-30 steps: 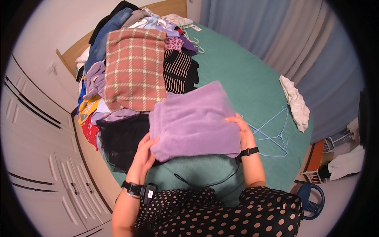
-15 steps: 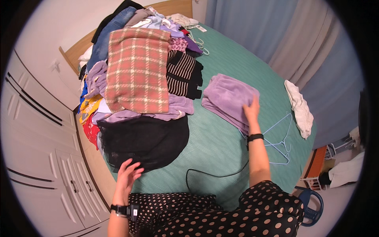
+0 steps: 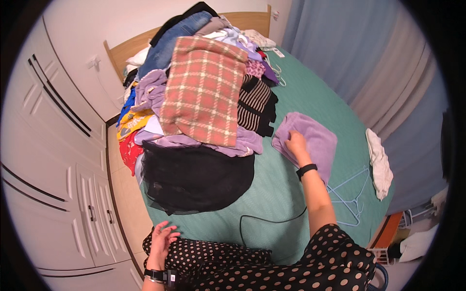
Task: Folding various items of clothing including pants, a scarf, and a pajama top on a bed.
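We had the right hand (image 3: 297, 145) on the folded purple fleece (image 3: 318, 136), fingers curled in against its top face near the left side; fingertips were partly hidden, so we couldn't tell whether they pinched the fabric or only pressed on it. Fleece lay flat on the green bedspread (image 3: 272, 189), right of the black striped garment (image 3: 256, 106) and apart from it, with our right forearm crossing over its near part. Our left hand (image 3: 162, 240) held nothing: fingers loosely spread, low by the near edge of the bed, in front of our polka-dot clothing (image 3: 213, 252) and short of the black sheer garment (image 3: 199, 177). Light-blue hangers (image 3: 347, 201) sat just off the fleece's near right corner, with a crumpled white cloth (image 3: 378, 165) beyond them to the right. On the left we had the big clothes heap: red plaid cloth (image 3: 204, 92) spread on top, blue jeans (image 3: 174, 46) behind it toward the wooden headboard (image 3: 247, 22). A black cable (image 3: 272, 221) ran across the bedspread near us.
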The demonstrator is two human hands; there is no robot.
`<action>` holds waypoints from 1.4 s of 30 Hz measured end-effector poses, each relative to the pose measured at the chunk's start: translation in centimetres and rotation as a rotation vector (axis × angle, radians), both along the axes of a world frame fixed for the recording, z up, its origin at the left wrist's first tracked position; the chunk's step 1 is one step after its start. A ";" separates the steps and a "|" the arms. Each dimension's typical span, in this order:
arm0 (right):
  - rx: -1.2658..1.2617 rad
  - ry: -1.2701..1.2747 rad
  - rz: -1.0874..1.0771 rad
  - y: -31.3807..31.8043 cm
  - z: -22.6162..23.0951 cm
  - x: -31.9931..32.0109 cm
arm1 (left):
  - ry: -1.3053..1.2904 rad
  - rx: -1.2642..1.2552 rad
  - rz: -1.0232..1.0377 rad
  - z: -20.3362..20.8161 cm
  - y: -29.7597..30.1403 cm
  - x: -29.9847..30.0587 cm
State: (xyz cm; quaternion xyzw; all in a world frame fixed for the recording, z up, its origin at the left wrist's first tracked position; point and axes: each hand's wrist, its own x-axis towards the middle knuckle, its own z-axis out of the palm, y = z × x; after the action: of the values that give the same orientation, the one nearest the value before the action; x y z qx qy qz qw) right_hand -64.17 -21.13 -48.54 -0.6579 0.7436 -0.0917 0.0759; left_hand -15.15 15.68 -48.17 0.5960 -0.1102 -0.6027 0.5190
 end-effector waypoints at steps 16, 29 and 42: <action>-0.218 -0.598 0.232 -7.1 3.3 19.6 | -0.023 -0.080 -0.167 0.7 0.8 -1.6; -0.153 -1.641 1.261 10.3 41.0 33.1 | -1.201 -0.749 0.046 17.5 -4.8 -2.6; 0.222 -1.406 1.126 11.2 33.1 38.6 | -0.240 -1.008 0.594 19.4 -0.4 2.3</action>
State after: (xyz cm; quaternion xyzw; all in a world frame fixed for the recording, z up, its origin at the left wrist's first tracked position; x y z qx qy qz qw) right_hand -25.56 -9.95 -15.44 -0.7054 0.0986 -0.3493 0.6089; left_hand -12.85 15.24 -28.74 0.3453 -0.2694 -0.2335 0.8681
